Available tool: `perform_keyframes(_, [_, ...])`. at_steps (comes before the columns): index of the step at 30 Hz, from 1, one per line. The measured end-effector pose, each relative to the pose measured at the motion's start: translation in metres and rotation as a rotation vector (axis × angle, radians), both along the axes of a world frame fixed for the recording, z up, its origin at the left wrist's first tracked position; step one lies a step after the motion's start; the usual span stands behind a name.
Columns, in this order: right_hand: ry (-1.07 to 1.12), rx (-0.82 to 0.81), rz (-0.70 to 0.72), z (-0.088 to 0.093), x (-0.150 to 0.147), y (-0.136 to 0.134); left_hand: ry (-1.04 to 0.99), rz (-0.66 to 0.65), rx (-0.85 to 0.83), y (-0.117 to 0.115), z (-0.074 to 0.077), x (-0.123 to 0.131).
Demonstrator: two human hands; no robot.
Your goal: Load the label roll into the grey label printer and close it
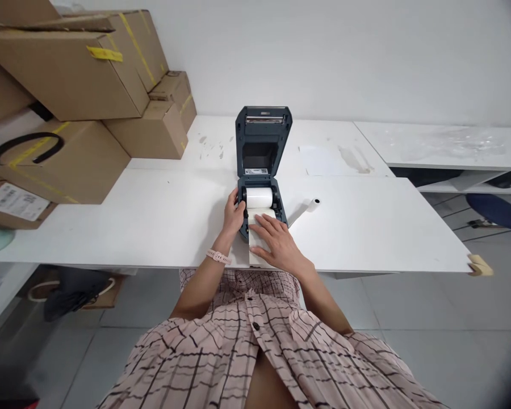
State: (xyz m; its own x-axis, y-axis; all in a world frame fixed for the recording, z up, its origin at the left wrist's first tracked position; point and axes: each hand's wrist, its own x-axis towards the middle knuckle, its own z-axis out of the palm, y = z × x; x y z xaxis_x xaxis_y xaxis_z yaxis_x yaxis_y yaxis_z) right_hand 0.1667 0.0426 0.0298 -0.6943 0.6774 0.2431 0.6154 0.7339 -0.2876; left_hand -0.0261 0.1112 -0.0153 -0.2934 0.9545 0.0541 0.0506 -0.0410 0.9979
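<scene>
A dark grey label printer (262, 142) stands on the white table with its lid tipped up and back. Inside its lower body sits a white label roll (259, 198), and a strip of label paper (258, 259) runs from it toward the table's front edge. My left hand (233, 214) grips the printer's left side, thumb on the rim and fingers round the outside. Over the strip lies my right hand (277, 241), its fingers stretched out and pressing the paper; part of the strip is hidden beneath it.
A small narrow white roll (313, 204) lies right of the printer. Cardboard boxes (76, 76) are stacked at the left, one with a black strap (28, 136) on top. A blue stool seat (496, 210) shows at the right, beyond the table's corner guard (480, 265).
</scene>
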Motion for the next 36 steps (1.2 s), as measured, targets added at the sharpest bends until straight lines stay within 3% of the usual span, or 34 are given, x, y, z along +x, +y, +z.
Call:
perform_keyframes(5, [0.048,-0.043,-0.002,-0.005,0.001,-0.003,-0.017,0.009,0.005,-0.009,0.008,0.004])
perform_keyframes(10, [0.233,-0.216,0.12,0.016,0.021,0.017,-0.064,-0.037,-0.188,-0.067,0.01,0.019])
perform_keyframes(12, [0.422,-0.185,0.068,0.037,0.026,0.051,-0.122,-0.093,-0.177,-0.09,0.008,0.025])
perform_keyframes(15, [0.691,0.004,-0.108,0.071,0.018,0.135,-0.168,-0.139,-0.133,-0.109,0.007,0.028])
perform_keyframes(18, [0.797,-0.114,-0.099,0.098,0.001,0.224,-0.173,-0.145,-0.132,-0.111,0.01,0.026])
perform_keyframes(21, [0.807,-0.289,-0.063,0.11,-0.007,0.266,-0.154,-0.142,-0.142,-0.111,0.01,0.024])
perform_keyframes(24, [0.845,-0.228,-0.066,0.109,-0.002,0.235,-0.125,-0.161,-0.135,-0.113,0.008,0.024])
perform_keyframes(27, [0.886,-0.068,-0.125,0.094,0.008,0.156,-0.113,-0.184,-0.135,-0.117,0.005,0.02])
perform_keyframes(31, [0.841,0.014,-0.256,0.056,0.012,0.06,-0.11,-0.07,-0.181,-0.117,0.009,0.01])
perform_keyframes(33, [0.794,-0.005,-0.308,0.033,0.01,0.032,-0.095,-0.018,-0.129,-0.111,0.017,0.008])
perform_keyframes(36, [0.809,-0.056,-0.399,0.004,0.005,0.015,-0.075,0.02,-0.064,-0.096,0.029,0.011])
